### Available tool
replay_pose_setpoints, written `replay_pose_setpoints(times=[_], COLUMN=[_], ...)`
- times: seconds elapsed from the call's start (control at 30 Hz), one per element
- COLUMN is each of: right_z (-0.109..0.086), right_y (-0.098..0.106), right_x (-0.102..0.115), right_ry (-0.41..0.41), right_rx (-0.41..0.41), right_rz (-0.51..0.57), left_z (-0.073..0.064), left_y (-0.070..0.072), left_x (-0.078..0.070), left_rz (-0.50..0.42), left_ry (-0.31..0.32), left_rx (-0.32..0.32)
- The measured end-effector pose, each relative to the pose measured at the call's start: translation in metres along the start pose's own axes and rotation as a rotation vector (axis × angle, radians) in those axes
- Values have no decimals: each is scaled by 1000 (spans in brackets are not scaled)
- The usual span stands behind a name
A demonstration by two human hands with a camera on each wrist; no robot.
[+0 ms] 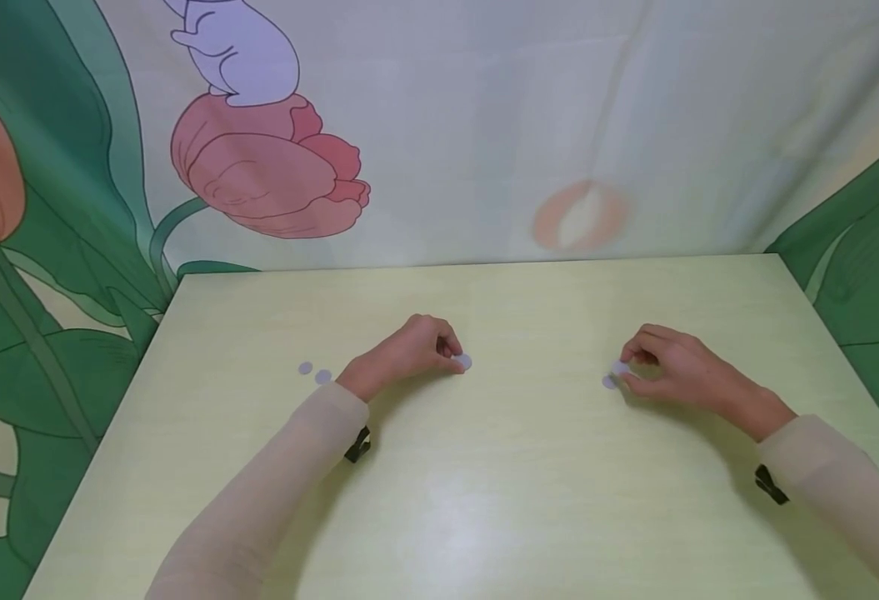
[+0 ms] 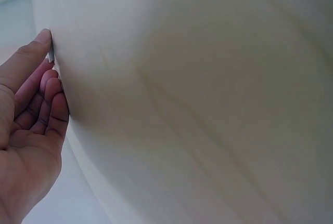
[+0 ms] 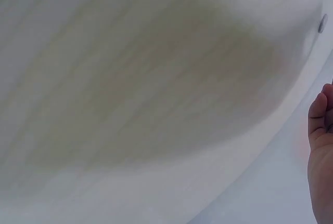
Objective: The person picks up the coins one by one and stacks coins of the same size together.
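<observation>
Out over the middle of the table, my left hand [image 1: 412,354] pinches a small pale round disc [image 1: 466,362] between thumb and fingers. The left wrist view catches only the thin grey edge of that disc [image 2: 51,53] at the thumb tip, close to the tabletop. On the right, my right hand [image 1: 682,371] holds another pale disc [image 1: 620,367] between thumb and forefinger. Just below it in the head view lies one more disc [image 1: 608,382]. A disc [image 3: 322,23] shows at the right edge of the right wrist view, above the fingers.
Two pale discs [image 1: 323,377] lie on the table left of my left wrist. The light wooden table [image 1: 469,467] ends at a printed cloth [image 1: 454,150] with flowers and leaves behind it. Dark clips [image 1: 358,446] hang under both sleeves.
</observation>
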State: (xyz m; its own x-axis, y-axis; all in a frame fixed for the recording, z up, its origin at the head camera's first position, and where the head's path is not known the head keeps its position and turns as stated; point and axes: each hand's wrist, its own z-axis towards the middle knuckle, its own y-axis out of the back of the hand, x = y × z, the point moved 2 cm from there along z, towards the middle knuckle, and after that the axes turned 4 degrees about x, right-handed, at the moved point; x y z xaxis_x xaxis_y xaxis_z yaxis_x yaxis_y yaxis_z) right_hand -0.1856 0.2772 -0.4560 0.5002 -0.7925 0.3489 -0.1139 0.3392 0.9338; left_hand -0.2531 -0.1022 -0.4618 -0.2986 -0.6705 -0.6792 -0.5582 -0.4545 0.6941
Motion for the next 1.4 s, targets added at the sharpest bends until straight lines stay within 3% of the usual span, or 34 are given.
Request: replay_pose_setpoints(times=[0.3, 0.53, 0.73, 1.4], right_z=[14, 37, 55, 100], right_y=[1, -7, -15, -33], right_x=[10, 21, 34, 74], right_ry=[34, 79, 162, 252], right_rx=[28, 56, 85, 135], right_rz=[21, 48, 29, 52], left_z=[1, 1, 0, -3], left_y=[-1, 0, -1, -2], left_x=[-1, -2, -3, 0], left_rz=[14, 15, 9, 15], left_ry=[-6, -17, -58, -23], left_rx=[4, -8, -3, -11])
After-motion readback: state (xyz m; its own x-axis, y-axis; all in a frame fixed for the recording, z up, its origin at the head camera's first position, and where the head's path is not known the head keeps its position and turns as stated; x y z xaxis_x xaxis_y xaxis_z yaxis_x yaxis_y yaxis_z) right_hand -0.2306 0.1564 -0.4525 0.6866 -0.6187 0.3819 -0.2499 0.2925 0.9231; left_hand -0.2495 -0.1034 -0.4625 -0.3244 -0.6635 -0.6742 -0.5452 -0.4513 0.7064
